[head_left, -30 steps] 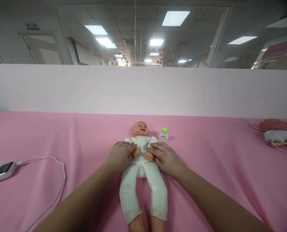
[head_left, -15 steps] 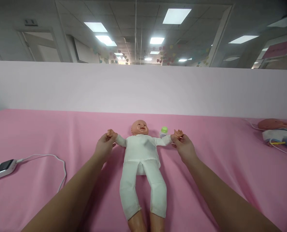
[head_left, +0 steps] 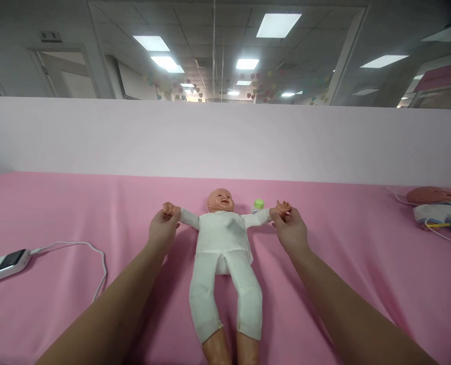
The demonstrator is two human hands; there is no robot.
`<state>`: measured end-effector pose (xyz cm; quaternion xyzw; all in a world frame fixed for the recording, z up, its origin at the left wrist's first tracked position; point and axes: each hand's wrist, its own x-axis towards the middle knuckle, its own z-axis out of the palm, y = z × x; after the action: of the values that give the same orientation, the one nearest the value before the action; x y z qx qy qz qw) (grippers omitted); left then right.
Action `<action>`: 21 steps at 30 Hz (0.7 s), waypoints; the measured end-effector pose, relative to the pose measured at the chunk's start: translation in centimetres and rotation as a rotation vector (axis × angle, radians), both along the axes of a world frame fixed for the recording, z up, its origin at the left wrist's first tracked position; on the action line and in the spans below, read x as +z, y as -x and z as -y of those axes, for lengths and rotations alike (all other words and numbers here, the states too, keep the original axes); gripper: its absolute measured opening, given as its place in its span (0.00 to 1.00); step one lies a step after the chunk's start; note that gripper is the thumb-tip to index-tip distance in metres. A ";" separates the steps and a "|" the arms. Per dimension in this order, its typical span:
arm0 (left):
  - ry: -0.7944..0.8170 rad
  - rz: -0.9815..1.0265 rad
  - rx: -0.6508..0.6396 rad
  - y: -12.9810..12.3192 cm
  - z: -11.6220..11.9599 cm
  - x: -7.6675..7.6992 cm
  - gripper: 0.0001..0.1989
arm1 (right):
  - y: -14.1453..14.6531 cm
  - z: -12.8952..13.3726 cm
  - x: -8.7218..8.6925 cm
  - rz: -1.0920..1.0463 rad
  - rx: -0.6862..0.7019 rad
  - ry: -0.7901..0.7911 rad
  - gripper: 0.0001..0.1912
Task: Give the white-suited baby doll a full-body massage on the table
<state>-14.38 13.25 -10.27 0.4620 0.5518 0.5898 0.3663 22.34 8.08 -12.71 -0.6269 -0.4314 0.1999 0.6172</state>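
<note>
Both sets of fingers are pinched shut on the doll's (head_left: 223, 238) wrists: left hand (head_left: 163, 229) has the arm on its side, right hand (head_left: 291, 230) has the other, and the 2 arms are stretched straight out sideways. Doll is flat on its back in the middle of the pink bench (head_left: 58, 213), head pointing away, white outfit, bare feet at the bottom edge of the shot. Little green-capped bottle (head_left: 258, 205) sits just behind the doll's arm by the right hand. Far left there's a white device (head_left: 3, 261) with a cable (head_left: 92, 256) looping off it. Far right edge, a second doll (head_left: 436, 205) lying down with some wires.
</note>
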 end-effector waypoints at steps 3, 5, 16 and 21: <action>-0.213 -0.404 -0.075 -2.4 2.5 1.0 0.11 | 3.0 1.6 1.1 0.210 0.026 -0.092 0.28; -0.300 -0.618 -0.150 -3.7 3.5 1.1 0.11 | 4.9 2.4 1.4 0.378 0.138 -0.168 0.23; -0.534 -1.191 -0.443 -3.5 3.0 0.0 0.20 | 7.2 3.1 1.2 0.994 0.594 -0.384 0.20; -0.473 -1.029 -0.397 -3.7 3.2 0.0 0.19 | 7.3 2.9 1.1 0.899 0.540 -0.320 0.20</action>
<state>-10.66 10.03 -10.30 0.8516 0.4152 0.3172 0.0426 15.05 5.20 -11.63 -0.4160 -0.8231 -0.0044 0.3865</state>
